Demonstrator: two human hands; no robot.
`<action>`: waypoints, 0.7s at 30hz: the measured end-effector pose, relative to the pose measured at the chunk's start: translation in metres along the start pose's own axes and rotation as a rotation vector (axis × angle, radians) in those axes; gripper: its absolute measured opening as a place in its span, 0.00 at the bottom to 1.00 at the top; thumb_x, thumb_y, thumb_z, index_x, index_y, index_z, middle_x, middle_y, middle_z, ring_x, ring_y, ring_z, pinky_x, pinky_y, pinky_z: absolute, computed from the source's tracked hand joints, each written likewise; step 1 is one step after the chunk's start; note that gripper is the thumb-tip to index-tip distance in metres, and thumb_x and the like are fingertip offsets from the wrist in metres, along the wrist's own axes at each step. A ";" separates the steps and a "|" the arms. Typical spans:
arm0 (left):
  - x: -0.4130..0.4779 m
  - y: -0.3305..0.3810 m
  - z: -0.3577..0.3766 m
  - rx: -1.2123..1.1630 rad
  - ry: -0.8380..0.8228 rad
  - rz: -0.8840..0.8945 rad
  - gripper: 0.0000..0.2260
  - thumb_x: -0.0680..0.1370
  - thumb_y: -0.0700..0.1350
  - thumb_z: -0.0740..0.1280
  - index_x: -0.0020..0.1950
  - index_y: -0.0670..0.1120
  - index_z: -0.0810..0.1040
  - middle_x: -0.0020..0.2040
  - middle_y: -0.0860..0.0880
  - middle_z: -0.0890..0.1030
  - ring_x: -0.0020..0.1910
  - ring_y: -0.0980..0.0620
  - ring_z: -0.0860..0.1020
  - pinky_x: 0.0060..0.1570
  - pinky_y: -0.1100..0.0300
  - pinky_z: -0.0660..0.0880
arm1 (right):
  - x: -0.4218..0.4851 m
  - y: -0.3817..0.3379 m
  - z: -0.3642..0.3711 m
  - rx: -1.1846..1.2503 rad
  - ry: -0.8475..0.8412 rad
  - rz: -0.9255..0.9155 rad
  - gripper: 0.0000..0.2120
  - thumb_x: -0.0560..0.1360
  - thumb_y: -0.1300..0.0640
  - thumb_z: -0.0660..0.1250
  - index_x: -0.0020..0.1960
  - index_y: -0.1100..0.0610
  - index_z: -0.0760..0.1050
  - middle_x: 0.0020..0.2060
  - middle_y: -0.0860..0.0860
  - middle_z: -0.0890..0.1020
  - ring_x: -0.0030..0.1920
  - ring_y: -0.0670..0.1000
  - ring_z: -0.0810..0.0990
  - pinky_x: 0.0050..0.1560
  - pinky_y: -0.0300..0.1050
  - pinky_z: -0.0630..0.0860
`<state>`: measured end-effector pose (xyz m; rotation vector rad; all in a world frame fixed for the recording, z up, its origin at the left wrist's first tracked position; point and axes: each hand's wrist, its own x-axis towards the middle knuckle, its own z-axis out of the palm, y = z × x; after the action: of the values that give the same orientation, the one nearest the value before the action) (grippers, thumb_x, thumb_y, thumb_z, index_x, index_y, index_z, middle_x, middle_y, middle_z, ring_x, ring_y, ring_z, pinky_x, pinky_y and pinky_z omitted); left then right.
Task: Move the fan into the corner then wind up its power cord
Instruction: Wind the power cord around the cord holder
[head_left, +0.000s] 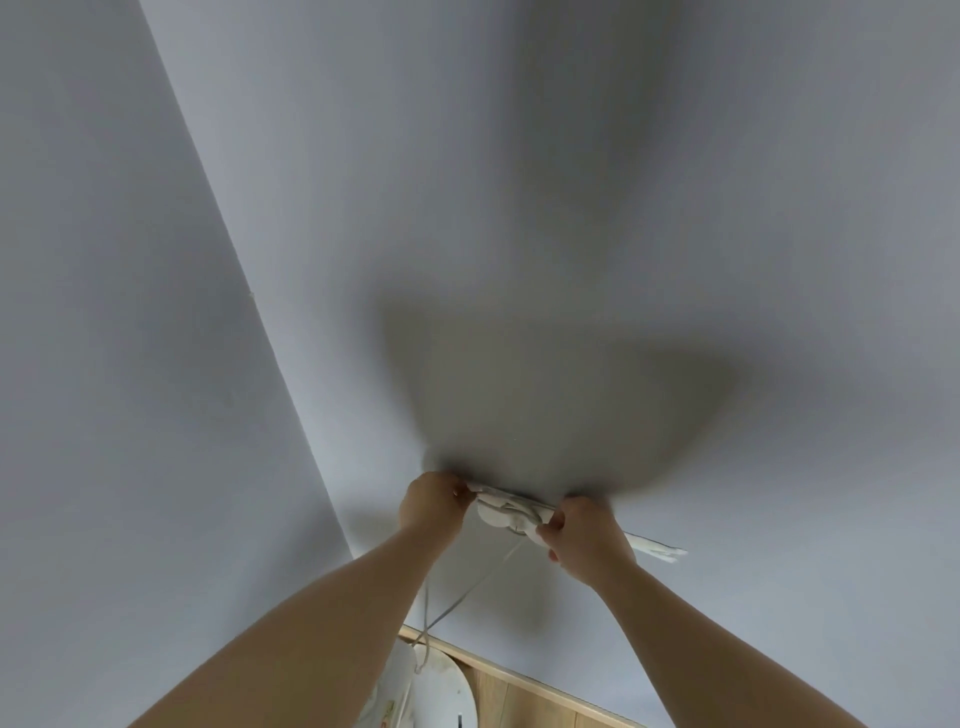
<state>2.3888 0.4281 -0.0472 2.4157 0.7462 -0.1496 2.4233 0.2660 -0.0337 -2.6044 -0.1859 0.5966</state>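
the left hand (434, 501) and right hand (584, 535) both grip a white wall-mounted socket strip (511, 512) between them; the thin white power cord (467, 584) trails down to the white round-based fan (441, 691) below the forearms.

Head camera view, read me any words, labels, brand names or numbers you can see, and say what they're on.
No text can be read.
Fan: coloured marks low on its body, too blurred to read.
Fan base: a small dark mark, not legible.
Cord, both hands and wall: no print visible.
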 end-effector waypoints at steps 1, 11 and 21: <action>-0.001 0.000 0.002 -0.049 -0.032 -0.067 0.14 0.79 0.49 0.62 0.55 0.43 0.82 0.54 0.43 0.83 0.55 0.43 0.80 0.53 0.55 0.78 | -0.001 0.000 0.000 0.001 0.003 -0.004 0.15 0.76 0.52 0.64 0.33 0.50 0.64 0.48 0.55 0.84 0.51 0.56 0.83 0.48 0.46 0.78; 0.006 0.006 0.016 -0.349 -0.179 -0.376 0.08 0.78 0.45 0.65 0.49 0.40 0.78 0.45 0.42 0.82 0.45 0.46 0.81 0.48 0.57 0.80 | -0.004 0.007 -0.001 0.180 -0.004 0.000 0.12 0.77 0.60 0.60 0.35 0.51 0.69 0.48 0.58 0.84 0.48 0.58 0.82 0.53 0.50 0.80; -0.015 0.027 0.037 -0.641 -0.324 -0.518 0.08 0.82 0.37 0.56 0.49 0.39 0.73 0.36 0.45 0.77 0.33 0.52 0.77 0.31 0.61 0.76 | -0.010 0.016 0.006 0.326 -0.136 0.048 0.06 0.78 0.59 0.61 0.42 0.54 0.67 0.49 0.58 0.82 0.42 0.51 0.78 0.45 0.42 0.74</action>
<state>2.3938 0.3813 -0.0594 1.5173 1.0560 -0.4236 2.4117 0.2524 -0.0422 -2.2609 -0.0623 0.7545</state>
